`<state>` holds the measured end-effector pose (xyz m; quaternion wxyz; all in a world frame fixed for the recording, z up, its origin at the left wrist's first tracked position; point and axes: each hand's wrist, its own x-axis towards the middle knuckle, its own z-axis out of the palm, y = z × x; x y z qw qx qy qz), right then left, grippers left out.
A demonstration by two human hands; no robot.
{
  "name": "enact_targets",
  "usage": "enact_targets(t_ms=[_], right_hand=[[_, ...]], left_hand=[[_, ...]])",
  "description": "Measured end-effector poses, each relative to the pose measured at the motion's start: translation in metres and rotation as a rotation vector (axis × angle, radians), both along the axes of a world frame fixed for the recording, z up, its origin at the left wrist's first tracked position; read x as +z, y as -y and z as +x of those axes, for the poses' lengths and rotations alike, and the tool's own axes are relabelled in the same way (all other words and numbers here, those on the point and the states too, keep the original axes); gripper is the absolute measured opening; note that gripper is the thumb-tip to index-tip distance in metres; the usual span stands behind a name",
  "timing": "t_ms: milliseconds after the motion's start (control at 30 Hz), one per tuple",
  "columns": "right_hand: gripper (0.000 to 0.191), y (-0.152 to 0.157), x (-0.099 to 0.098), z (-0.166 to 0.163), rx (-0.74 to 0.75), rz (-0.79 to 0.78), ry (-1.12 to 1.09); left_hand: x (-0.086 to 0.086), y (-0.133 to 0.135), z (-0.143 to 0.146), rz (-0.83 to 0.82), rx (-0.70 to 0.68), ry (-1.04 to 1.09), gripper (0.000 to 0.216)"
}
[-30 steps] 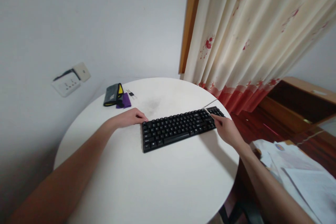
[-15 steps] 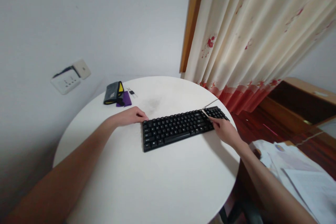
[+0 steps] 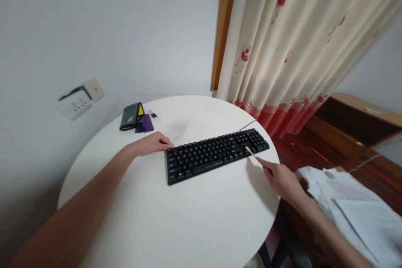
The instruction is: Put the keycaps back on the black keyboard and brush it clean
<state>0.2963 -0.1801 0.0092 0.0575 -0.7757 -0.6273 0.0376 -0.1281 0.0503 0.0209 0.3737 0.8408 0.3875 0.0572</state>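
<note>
A black keyboard [image 3: 216,153] lies at a slight slant on the round white table [image 3: 176,222]. At its far left corner, my left hand [image 3: 153,142] has curled fingers gripping the edge. My right hand [image 3: 281,178] pinches a thin white stick with a rounded tip, which looks like a cotton swab [image 3: 251,151]. The swab's tip is at the keys near the arrow cluster, on the right part of the keyboard. Whether it touches a key I cannot tell.
Toward the back left lie a dark pouch with yellow lining [image 3: 130,117], a purple cloth [image 3: 147,124] and a small black item with thin prongs [image 3: 153,114]. The keyboard's cable [image 3: 248,125] runs off the back right edge. Papers [image 3: 354,209] are stacked at the right, below a curtain [image 3: 266,42].
My right hand has drawn the swab toward me, from the keyboard's back row to its nearer keys. My left hand stays at the corner. The whole view has shifted slightly.
</note>
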Motion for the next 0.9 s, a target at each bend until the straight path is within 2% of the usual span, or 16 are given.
enact_targets(t_ms=[267, 433, 533, 700, 800, 900], right_hand=[[0.047, 0.024, -0.009, 0.008, 0.020, -0.008, -0.075], [0.047, 0.027, 0.000, 0.011, -0.014, 0.095, -0.165], [0.048, 0.011, 0.008, 0.008, -0.047, 0.195, -0.235], [0.044, -0.045, 0.011, -0.006, 0.019, 0.306, -0.306], [0.043, -0.077, 0.011, -0.016, 0.053, 0.288, -0.279], [0.042, -0.095, 0.010, -0.023, 0.063, 0.224, -0.200]], left_hand=[[-0.001, -0.001, 0.000, -0.005, 0.000, -0.002, 0.034], [-0.002, -0.002, -0.001, -0.004, -0.003, 0.001, 0.034], [-0.003, -0.002, -0.001, -0.005, -0.004, 0.003, 0.034], [-0.002, -0.001, 0.000, 0.000, -0.006, 0.007, 0.035], [-0.001, 0.000, 0.000, -0.011, -0.006, 0.015, 0.036], [-0.002, -0.001, -0.001, -0.014, -0.005, 0.016, 0.036]])
